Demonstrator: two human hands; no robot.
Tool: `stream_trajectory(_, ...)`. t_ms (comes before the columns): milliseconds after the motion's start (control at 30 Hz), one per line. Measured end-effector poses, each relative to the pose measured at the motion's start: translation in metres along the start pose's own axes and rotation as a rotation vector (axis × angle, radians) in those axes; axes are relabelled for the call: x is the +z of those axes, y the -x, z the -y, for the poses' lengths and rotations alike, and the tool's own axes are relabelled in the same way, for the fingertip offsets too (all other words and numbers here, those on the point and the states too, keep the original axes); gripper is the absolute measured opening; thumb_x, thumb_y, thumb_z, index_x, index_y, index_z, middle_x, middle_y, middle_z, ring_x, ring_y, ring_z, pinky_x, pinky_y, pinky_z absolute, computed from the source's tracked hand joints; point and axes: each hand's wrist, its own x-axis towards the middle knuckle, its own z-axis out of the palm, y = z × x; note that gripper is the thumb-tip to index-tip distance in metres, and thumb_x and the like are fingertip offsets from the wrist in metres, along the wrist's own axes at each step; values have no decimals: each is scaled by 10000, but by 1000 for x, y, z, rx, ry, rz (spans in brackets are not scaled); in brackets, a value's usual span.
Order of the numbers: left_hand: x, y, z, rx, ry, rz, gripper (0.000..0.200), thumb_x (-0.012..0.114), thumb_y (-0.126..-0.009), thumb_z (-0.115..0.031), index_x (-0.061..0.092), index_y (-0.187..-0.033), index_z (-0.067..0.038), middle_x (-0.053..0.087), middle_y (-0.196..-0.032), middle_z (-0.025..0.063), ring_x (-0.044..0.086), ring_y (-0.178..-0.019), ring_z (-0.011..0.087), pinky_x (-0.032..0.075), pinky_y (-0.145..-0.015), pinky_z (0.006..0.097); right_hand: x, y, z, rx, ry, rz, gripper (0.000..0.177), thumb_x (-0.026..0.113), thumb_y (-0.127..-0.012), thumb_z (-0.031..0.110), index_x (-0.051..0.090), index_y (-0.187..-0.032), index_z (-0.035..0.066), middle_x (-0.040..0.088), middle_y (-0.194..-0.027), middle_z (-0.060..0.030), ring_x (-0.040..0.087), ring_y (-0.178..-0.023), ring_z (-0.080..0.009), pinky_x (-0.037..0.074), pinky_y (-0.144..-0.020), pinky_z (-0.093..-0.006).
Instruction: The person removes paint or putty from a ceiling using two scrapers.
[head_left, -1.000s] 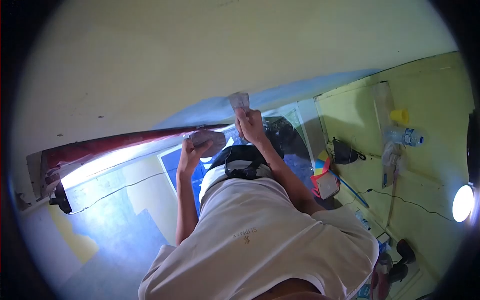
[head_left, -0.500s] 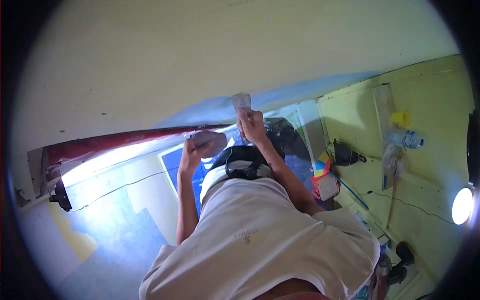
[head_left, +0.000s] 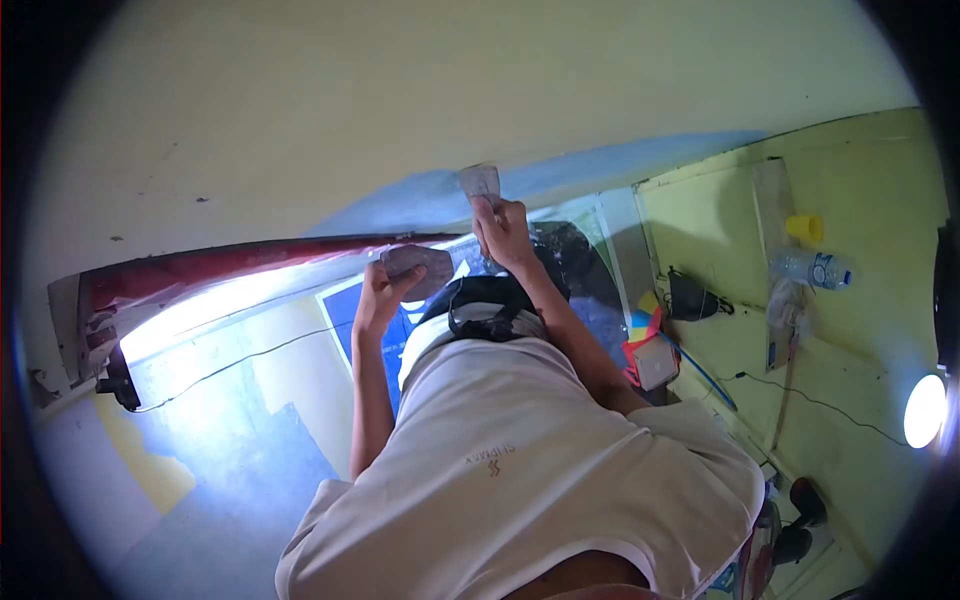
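Note:
My right hand [head_left: 503, 234] is closed around a putty knife [head_left: 481, 182], thumb along its grey blade. The blade points up and overlaps the lower part of a pale blue patch [head_left: 410, 200] on the cream wall [head_left: 480, 80]. Lower and to the left, my left hand [head_left: 383, 292] grips a flat grey-brown plate [head_left: 422, 268], smeared on its face, between thumb and fingers. This plate lies just below the wall's lower edge in view, close to the putty knife.
A red strip [head_left: 200, 278] runs along the wall's lower edge at left, above a bright light. On the yellow-green wall at right are a yellow cup [head_left: 803, 228], a plastic bottle [head_left: 815, 270] and a black bag [head_left: 693, 298]. A lit lamp [head_left: 924, 411] is at far right.
Both hands, with the putty knife and the plate, sit slightly higher in view. The putty knife still overlaps the blue patch, and both grips are unchanged.

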Motion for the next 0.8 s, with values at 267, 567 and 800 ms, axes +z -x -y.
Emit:
stream_trajectory(267,-3,-5,4,28,-40,-6,299,729,-812,-61,667,-1094,16,706,-977,51,633,-898,135,489,-840,308,6,-6,-5,-70,-59,-31,472,551,-985,367,546,-658,26,486,-481,16,471,-409,-65,345,-389,-262)
stream_trajectory(567,-4,-2,-2,41,5,17,271,710,-836,-60,674,-1096,7,710,-1025,61,642,-935,148,493,-860,310,1,-1,-2,-3,-125,-23,527,531,-993,397,505,-593,55,456,-460,20,452,-369,-63,348,-355,-254)
stream_trajectory(800,-4,-1,0,9,-19,17,266,727,-834,-95,682,-1074,12,713,-982,53,645,-892,130,495,-833,289,8,0,14,52,-128,-25,515,515,-1004,369,510,-598,53,453,-452,14,441,-360,-64,333,-349,-244)
